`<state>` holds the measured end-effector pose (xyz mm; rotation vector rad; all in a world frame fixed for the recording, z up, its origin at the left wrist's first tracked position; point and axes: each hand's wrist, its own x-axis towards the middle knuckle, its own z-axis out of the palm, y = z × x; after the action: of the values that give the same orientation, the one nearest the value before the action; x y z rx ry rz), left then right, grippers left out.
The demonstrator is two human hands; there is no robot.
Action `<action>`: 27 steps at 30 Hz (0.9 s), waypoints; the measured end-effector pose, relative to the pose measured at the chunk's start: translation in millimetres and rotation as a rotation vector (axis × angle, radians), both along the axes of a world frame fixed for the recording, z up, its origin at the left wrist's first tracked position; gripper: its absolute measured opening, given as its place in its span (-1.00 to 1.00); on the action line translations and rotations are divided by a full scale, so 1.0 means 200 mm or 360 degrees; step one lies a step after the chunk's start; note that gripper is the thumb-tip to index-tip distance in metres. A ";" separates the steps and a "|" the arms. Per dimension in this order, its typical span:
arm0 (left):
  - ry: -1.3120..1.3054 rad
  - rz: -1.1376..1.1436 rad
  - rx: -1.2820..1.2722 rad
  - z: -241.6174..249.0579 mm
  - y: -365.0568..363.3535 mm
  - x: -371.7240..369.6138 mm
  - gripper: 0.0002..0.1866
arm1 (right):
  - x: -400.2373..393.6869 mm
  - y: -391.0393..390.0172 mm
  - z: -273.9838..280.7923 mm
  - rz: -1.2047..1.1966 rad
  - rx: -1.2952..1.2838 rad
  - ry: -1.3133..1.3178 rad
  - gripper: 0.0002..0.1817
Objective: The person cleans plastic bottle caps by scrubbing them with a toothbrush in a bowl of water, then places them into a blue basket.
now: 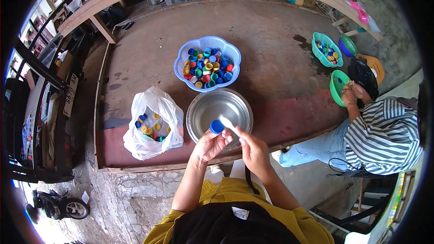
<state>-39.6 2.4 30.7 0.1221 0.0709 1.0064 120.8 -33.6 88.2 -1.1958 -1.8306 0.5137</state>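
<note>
Item one, as I read it from my remote station: a blue bottle cap [216, 127], held above the near half of a steel bowl [205, 108], in my left hand [209, 146]. The left fingers are closed around its lower edge, with no visible slack. Item two: a slim white tool [229, 124], exact kind unclear, pinched near its lower end in my right hand [254, 152]; those fingers are drawn together, and the tool's far end lies at the cap's upper right edge. Step in hand, by my judgement: working the tool at the cap's rim. Continuing that contact calls for a firm left hold, rim exposed, and small, controlled right-hand strokes. Whether the tip touches or merely overlaps the rim, I cannot tell. Surroundings, taking the steel bowl as the clock's centre: at twelve, just beside it, a scalloped blue plastic basket [179, 64] of mixed-colour caps; at nine, a white plastic bag [172, 107], mouth open, fewer caps inside; at two, well apart, a teal basket [316, 50] of small coloured pieces; between two and three, a green bowl [334, 91] with a co-worker's hands [354, 94] at its edge. All vessels listed stand on the brown counter [271, 54].
</note>
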 end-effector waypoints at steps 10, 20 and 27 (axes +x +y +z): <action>0.0170 -0.0010 0.0024 0.00 -0.01 0.02 -0.79 | 0.09 0.00 0.05 -0.0081 -0.0035 -0.0033 -0.52; 0.1281 0.0129 0.0251 -0.08 -0.01 -0.05 -0.89 | 0.13 -0.14 -0.19 -0.0200 -0.0464 0.0008 -0.71; 0.2999 0.0671 0.1044 0.11 0.54 -0.20 -0.77 | 0.10 -0.24 -0.29 -0.0199 -0.0498 0.0141 -0.71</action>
<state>-80.5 110.8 52.5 1.6830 1.5267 0.9664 141.8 -81.7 30.5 -1.4608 -1.6279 0.7894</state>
